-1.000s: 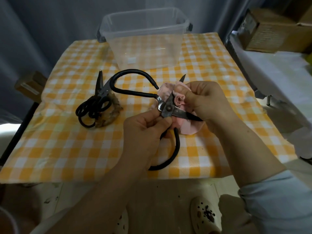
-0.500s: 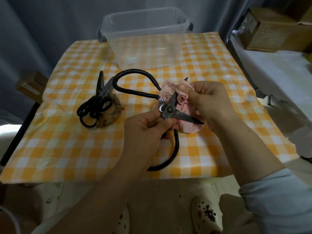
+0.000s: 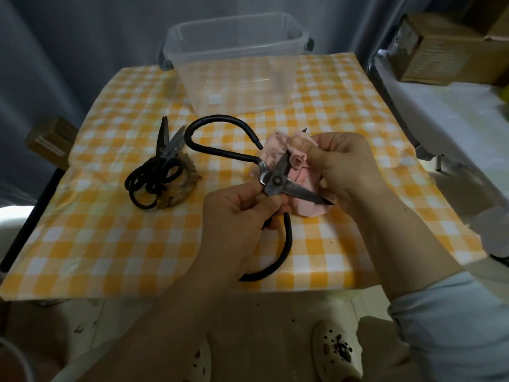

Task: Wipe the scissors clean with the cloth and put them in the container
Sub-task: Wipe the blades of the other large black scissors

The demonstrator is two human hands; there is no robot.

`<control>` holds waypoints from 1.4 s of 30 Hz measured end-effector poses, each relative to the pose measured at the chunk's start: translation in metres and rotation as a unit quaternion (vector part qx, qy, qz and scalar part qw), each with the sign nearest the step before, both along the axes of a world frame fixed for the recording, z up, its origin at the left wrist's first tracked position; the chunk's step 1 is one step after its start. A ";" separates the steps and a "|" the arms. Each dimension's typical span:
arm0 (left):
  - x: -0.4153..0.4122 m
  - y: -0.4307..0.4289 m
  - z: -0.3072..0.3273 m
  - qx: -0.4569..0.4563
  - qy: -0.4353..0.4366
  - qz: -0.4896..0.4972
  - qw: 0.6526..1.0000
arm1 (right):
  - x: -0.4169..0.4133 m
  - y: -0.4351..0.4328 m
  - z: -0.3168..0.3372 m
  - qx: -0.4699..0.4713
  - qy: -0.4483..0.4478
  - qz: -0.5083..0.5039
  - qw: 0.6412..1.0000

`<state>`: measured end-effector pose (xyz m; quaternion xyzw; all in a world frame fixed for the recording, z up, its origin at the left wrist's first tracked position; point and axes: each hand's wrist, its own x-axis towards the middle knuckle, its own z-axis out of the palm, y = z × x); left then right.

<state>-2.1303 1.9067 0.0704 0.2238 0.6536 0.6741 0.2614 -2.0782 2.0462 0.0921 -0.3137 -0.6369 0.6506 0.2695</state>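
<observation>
Large black-handled scissors (image 3: 274, 181) are held open above the checked table, blades spread. My left hand (image 3: 242, 213) grips them at the lower handle, just below the pivot. My right hand (image 3: 341, 166) holds a crumpled pink cloth (image 3: 301, 172) and pinches it with the thumb against the upper blade. A clear plastic container (image 3: 237, 64) with dark side latches stands at the far middle of the table; nothing shows inside it.
More black scissors (image 3: 159, 166) lie in a heap on a brownish rag (image 3: 183, 186) at the left of the yellow-checked tablecloth (image 3: 110, 244). A white-covered surface with a cardboard box (image 3: 440, 48) stands to the right. A small box (image 3: 51, 137) sits beyond the left edge.
The scissors and both hands have shifted slightly right and toward me. My right thumb with the cloth has slid a little along the upper blade.
</observation>
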 end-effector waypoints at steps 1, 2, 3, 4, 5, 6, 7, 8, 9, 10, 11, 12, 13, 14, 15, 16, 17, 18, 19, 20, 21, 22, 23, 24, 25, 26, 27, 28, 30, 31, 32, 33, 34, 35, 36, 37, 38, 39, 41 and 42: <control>0.001 0.000 0.000 -0.001 -0.003 -0.001 1.000 | 0.000 0.000 -0.001 -0.013 0.006 -0.007 1.000; 0.001 0.000 0.000 -0.001 -0.009 0.002 1.000 | 0.001 0.001 -0.001 -0.019 0.006 -0.006 1.000; 0.001 0.000 0.000 0.000 -0.019 0.006 1.000 | 0.001 0.000 -0.002 -0.012 -0.005 0.008 1.000; 0.000 -0.001 0.000 0.002 -0.026 0.011 1.000 | 0.002 0.000 -0.003 0.005 -0.026 0.034 0.999; -0.002 -0.002 0.001 0.002 -0.023 0.017 1.000 | 0.003 -0.002 -0.004 0.023 -0.051 0.068 0.996; -0.004 -0.003 0.001 0.003 -0.013 0.022 1.000 | 0.003 -0.004 -0.005 0.038 -0.067 0.097 0.992; -0.005 -0.003 0.001 0.003 -0.002 0.023 1.000 | 0.002 -0.005 -0.007 0.050 -0.070 0.110 0.990; -0.005 -0.003 0.001 0.004 0.007 0.022 1.000 | 0.001 -0.004 -0.008 0.058 -0.066 0.105 0.991; -0.005 -0.002 0.001 0.004 0.011 0.018 1.000 | 0.001 -0.004 -0.008 0.059 -0.057 0.090 0.993; -0.005 -0.001 0.000 0.002 0.013 0.014 1.000 | 0.000 -0.002 -0.008 0.053 -0.045 0.071 0.995; -0.004 0.000 0.000 -0.001 0.012 0.010 1.000 | -0.001 -0.001 -0.006 0.043 -0.032 0.052 0.997; -0.002 0.000 0.000 -0.003 0.010 0.007 1.000 | -0.001 -0.001 -0.004 0.028 -0.020 0.036 0.999; -0.001 0.000 0.000 -0.003 0.010 0.003 1.000 | 0.000 0.000 -0.002 0.008 -0.008 0.023 1.000; 0.000 0.001 0.000 -0.002 0.009 -0.001 1.000 | 0.000 0.000 -0.001 -0.014 0.005 0.011 1.000; 0.000 0.001 0.001 -0.001 0.007 -0.003 1.000 | 0.000 -0.001 0.000 -0.031 0.016 0.002 0.999; 0.001 0.001 0.001 -0.003 0.006 -0.004 1.000 | 0.001 -0.001 0.000 -0.041 0.024 -0.006 0.999; 0.001 0.001 0.001 -0.005 0.003 -0.002 1.000 | 0.001 -0.001 0.000 -0.042 0.025 -0.008 0.999; 0.000 0.000 0.001 -0.007 -0.003 0.001 1.000 | 0.001 0.000 -0.001 -0.035 0.020 -0.001 0.999; 0.000 0.000 0.002 -0.006 -0.015 0.005 1.000 | 0.001 0.000 -0.002 -0.021 -0.003 0.021 1.000; -0.002 0.000 0.002 -0.002 -0.029 0.013 1.000 | 0.002 0.000 -0.004 0.003 -0.038 0.054 0.998; -0.003 -0.001 0.002 0.002 -0.036 0.021 0.999 | 0.002 -0.002 -0.004 0.024 -0.073 0.092 0.993; -0.005 -0.001 0.002 0.003 -0.031 0.026 0.999 | 0.001 -0.003 -0.006 0.034 -0.089 0.117 0.988; -0.005 -0.001 0.001 0.001 -0.018 0.027 0.999 | 0.001 -0.005 -0.007 0.029 -0.086 0.122 0.988; -0.005 -0.001 0.000 -0.003 -0.005 0.024 1.000 | 0.000 -0.005 -0.008 0.024 -0.072 0.111 0.991; -0.005 -0.001 -0.001 -0.006 0.005 0.020 1.000 | -0.001 -0.005 -0.006 0.020 -0.058 0.092 0.994; -0.004 -0.001 -0.001 -0.007 0.009 0.016 1.000 | -0.001 -0.003 -0.005 0.016 -0.047 0.071 0.996; -0.003 0.000 -0.002 -0.008 0.008 0.011 1.000 | 0.000 -0.002 -0.002 0.004 -0.036 0.051 0.998; -0.001 0.000 -0.001 -0.007 0.008 0.007 1.000 | 0.001 0.000 0.000 -0.011 -0.025 0.033 0.999; 0.001 0.000 0.000 -0.006 0.006 0.000 1.000 | 0.001 0.001 0.003 -0.043 0.002 0.004 0.999; 0.002 0.000 0.001 -0.006 -0.001 -0.003 1.000 | 0.002 0.001 0.005 -0.060 0.017 -0.007 0.998; 0.002 0.000 0.001 -0.006 -0.010 -0.005 1.000 | 0.002 0.001 0.005 -0.072 0.029 -0.012 0.997; 0.002 0.000 0.002 -0.006 -0.021 -0.004 1.000 | 0.003 0.000 0.005 -0.083 0.034 -0.007 0.996; 0.002 -0.001 0.003 -0.006 -0.030 -0.001 1.000 | 0.003 0.000 0.004 -0.085 0.027 0.011 0.996; 0.001 -0.001 0.004 -0.003 -0.036 0.006 0.999 | 0.002 -0.001 0.003 -0.070 0.001 0.041 0.997; -0.001 -0.001 0.004 0.001 -0.036 0.013 0.999 | 0.002 -0.002 0.000 -0.040 -0.031 0.072 0.996; -0.003 -0.002 0.004 0.004 -0.030 0.020 0.999 | 0.001 -0.004 -0.003 -0.014 -0.054 0.093 0.994; -0.004 -0.002 0.004 0.005 -0.021 0.023 1.000 | 0.000 -0.005 -0.006 0.001 -0.059 0.097 0.994; -0.004 -0.001 0.003 0.003 -0.012 0.022 1.000 | 0.000 -0.005 -0.006 0.002 -0.052 0.088 0.995; -0.004 -0.001 0.002 0.000 -0.002 0.014 1.000 | -0.001 -0.002 -0.004 -0.023 -0.023 0.056 0.998; -0.002 -0.002 0.002 -0.001 -0.005 0.008 1.000 | 0.000 0.000 -0.002 -0.040 -0.010 0.040 0.998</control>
